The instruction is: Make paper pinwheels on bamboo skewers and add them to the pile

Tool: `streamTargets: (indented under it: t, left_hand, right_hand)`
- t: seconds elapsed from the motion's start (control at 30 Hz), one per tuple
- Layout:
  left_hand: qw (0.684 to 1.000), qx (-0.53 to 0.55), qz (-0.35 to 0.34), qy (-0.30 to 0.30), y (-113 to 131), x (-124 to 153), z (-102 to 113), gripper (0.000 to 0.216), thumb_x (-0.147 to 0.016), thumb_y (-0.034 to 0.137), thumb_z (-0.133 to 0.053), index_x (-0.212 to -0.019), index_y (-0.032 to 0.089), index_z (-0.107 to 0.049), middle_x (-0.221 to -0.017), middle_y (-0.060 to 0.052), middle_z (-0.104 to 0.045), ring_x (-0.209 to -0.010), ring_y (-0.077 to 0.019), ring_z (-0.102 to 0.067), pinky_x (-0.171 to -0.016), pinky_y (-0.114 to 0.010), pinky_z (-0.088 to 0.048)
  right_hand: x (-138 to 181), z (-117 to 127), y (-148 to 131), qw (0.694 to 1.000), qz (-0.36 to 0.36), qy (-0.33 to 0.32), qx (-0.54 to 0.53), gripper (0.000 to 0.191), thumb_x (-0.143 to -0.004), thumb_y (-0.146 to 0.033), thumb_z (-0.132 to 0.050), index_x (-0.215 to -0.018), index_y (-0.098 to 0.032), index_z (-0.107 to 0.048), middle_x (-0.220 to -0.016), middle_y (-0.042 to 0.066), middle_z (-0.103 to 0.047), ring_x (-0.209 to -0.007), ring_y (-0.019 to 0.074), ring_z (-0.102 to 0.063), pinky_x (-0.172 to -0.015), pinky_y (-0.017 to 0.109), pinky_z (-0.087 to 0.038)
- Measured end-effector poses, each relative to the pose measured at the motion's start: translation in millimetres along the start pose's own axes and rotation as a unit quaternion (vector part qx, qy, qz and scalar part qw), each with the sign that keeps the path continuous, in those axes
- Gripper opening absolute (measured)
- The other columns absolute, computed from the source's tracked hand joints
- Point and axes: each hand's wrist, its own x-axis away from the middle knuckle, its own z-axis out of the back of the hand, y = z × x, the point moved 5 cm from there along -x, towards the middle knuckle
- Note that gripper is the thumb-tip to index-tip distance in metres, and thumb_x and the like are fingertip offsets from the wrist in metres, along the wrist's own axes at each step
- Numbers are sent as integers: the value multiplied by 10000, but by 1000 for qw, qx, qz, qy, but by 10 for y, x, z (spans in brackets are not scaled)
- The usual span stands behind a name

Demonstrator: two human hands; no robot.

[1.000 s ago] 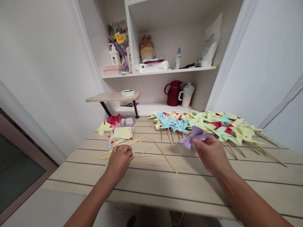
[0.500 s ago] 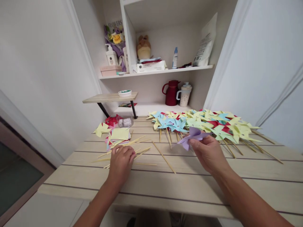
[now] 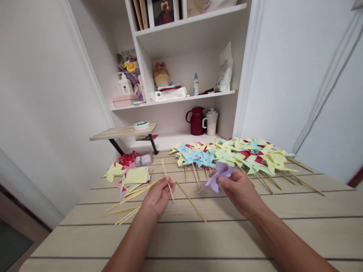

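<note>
My left hand (image 3: 159,194) is closed on a thin wooden stick (image 3: 167,177), which it holds tilted above the table, its upper end leaning left. In my right hand (image 3: 236,189) a purple paper pinwheel (image 3: 219,176) is pinched between thumb and fingers. No stick shows on this pinwheel. A single loose stick (image 3: 191,202) lies on the table between the two hands. More loose sticks (image 3: 129,215) are scattered beside and behind my left hand.
Finished pinwheels on sticks (image 3: 249,156) cover the table's back right. Stacked paper squares (image 3: 137,175), a clear box (image 3: 144,159) and a yellow pinwheel (image 3: 114,172) lie at the left. Behind stand a small raised shelf (image 3: 121,132), a red jug (image 3: 197,121) and a cup (image 3: 211,122).
My left hand has lifted a stick from the loose ones and moved right, nearer the purple pinwheel. My right hand keeps its hold. The camera view has tilted up and shifted.
</note>
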Motion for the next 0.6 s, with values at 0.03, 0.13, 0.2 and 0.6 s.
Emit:
streamTargets:
  t: [0.03,0.13,0.2,0.6]
  left_hand:
    - [1000,3,-2,-8,-13,-20,-63,202,-829,-47,-581,-737,132,-603,-668,-1,-587,-565,-69,-588,-766,-267,-579]
    - [998,1,-18,-65,-19,-3,-288,210,-819,-21,-592,-933,153,-615,-632,51,-501,-498,-48,-496,-626,-208,-534]
    - [990,-28,-42,-130,-19,64,-435,256,-836,119,-658,-1075,180,-592,-641,66,-471,-452,-38,-410,-470,-154,-405]
    - [952,-210,-148,-168,-258,156,-399,389,-834,563,-636,-889,194,-529,-565,107,-319,-410,-30,-190,-405,-165,-113]
  right_hand:
    - [1,-7,-2,1000,-2,-3,-4,303,-565,-385,-899,-746,-229,-713,-730,16,-705,-677,177,-615,-623,287,-482]
    - [9,-31,-8,1000,-4,-6,-7,326,-551,-369,-904,-775,-225,-717,-753,20,-705,-682,173,-609,-610,277,-479]
    - [19,-51,-8,1000,-2,-13,5,324,-563,-363,-895,-789,-217,-715,-730,20,-691,-644,162,-588,-572,269,-466]
    - [30,-68,35,998,1,-53,16,256,-609,-297,-865,-783,-228,-690,-693,-21,-662,-608,140,-565,-570,260,-454]
